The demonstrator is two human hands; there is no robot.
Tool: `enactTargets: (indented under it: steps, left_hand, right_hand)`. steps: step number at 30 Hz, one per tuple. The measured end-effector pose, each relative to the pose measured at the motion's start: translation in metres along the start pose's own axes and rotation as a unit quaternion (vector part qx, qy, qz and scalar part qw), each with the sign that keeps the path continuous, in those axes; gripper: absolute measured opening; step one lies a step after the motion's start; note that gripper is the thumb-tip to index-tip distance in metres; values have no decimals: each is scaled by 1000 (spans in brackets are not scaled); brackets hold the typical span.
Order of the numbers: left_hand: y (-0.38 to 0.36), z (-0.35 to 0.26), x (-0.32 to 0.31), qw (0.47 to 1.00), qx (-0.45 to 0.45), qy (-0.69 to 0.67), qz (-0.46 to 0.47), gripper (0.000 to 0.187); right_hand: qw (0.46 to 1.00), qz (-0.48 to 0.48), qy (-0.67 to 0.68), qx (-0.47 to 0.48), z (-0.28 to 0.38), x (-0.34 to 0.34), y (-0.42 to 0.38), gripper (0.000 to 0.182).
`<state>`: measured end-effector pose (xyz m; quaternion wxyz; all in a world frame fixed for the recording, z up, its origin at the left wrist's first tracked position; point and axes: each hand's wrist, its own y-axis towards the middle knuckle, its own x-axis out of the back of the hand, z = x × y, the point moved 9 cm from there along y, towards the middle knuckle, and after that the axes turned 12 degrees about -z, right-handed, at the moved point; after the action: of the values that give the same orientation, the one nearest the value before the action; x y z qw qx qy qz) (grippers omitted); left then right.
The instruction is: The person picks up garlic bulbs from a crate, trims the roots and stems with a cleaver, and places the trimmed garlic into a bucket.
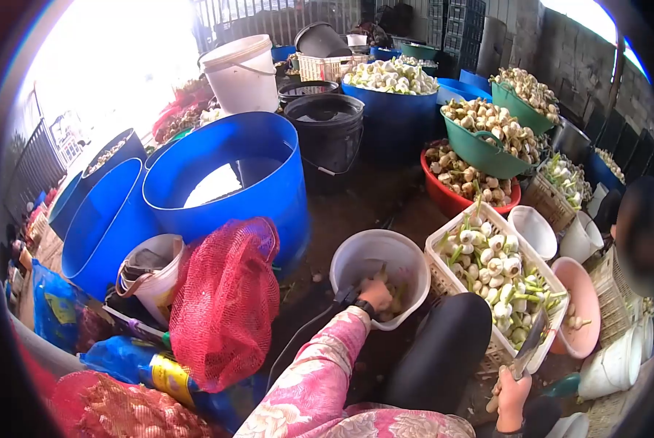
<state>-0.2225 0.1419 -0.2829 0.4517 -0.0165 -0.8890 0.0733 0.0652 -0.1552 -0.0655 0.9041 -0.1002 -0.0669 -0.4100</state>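
My left hand [376, 294], below a pink floral sleeve and a dark wristband, reaches down inside a white bucket [339, 266]. A few garlic pieces with greenish stems [395, 301] lie by its fingers. Blur and the bucket's shade hide whether those fingers grip anything. Low on the right, my right hand [511, 400] is closed around the handle of a knife [533, 337], its blade pointing up. Behind the blade stands a cream plastic crate [438, 257] heaped with trimmed garlic bulbs [491, 266], right of my dark-clothed knee [451, 343].
Large blue tubs [224, 175] stand at left, one with water. A red mesh sack [228, 306] slumps before them. Garlic-filled green basins [487, 150] and a red basin [451, 201] stack at right, near a pink basin [579, 321]. A black bucket [327, 131] stands ahead.
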Motion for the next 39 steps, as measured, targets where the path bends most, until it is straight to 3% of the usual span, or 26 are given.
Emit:
enactTargets:
  steps: [2, 4, 6, 7, 8, 11, 12, 13, 15, 17, 21, 26, 28, 29, 30, 34, 39]
  left_hand:
    - [-2, 20, -19, 994, 39, 68, 74, 62]
    - [-1, 14, -21, 995, 10, 62, 72, 61]
    - [5, -15, -4, 996, -89, -14, -8, 54]
    - [-10, -49, 20, 983, -179, 34, 3, 46]
    - [-18, -70, 32, 982, -188, 7, 19, 42]
    - [-52, -128, 74, 976, -70, -158, 131, 36]
    - [-42, -139, 71, 974, -45, -190, 111, 31]
    - [-21, -147, 52, 973, -87, -172, 130, 30]
    - [-41, -203, 78, 963, -146, -187, 126, 29]
    - [-60, -244, 89, 943, -150, -231, 188, 17]
    - [-66, -315, 87, 932, -200, -202, 226, 22]
    - [-4, -333, 7, 947, -187, -68, 253, 28]
    - [12, -328, -23, 950, -223, 93, 195, 30]
    - [12, -331, -38, 913, -316, 189, 174, 30]
    - [26, -322, -59, 869, -379, 307, 79, 32]
    - [11, -302, -92, 781, -424, 456, 54, 36]
    - [10, -286, -125, 728, -517, 447, 50, 19]
  right_hand:
    - [1000, -2, -10, 15, 10, -2, -4, 14]
    - [999, 30, -11, 36, 14, -4, -13, 15]
    - [998, 53, 3, 43, 16, -6, -25, 16]
    - [997, 59, 13, 38, 19, -7, -32, 16]
    - [998, 58, 23, 27, 20, -2, -39, 17]
    - [995, 83, 56, 5, 11, 6, -41, 20]
    - [995, 79, 11, 61, 10, 12, -37, 20]
    - [995, 69, 5, 75, 10, 16, -38, 20]
    - [995, 76, 11, 69, 14, 20, -41, 20]
    - [993, 98, 60, 36, 10, 20, -41, 20]
    - [991, 91, 94, 5, 5, 35, -28, 19]
    - [984, 80, 118, -108, -19, 42, -13, 18]
    - [979, 74, 129, -140, -27, 44, -4, 18]
    - [975, 75, 133, -163, -30, 46, 1, 18]
    - [970, 76, 136, -186, -36, 46, 5, 17]
    - [936, 68, 172, -301, -59, 43, 19, 16]
    - [917, 61, 204, -338, -66, 41, 38, 14]
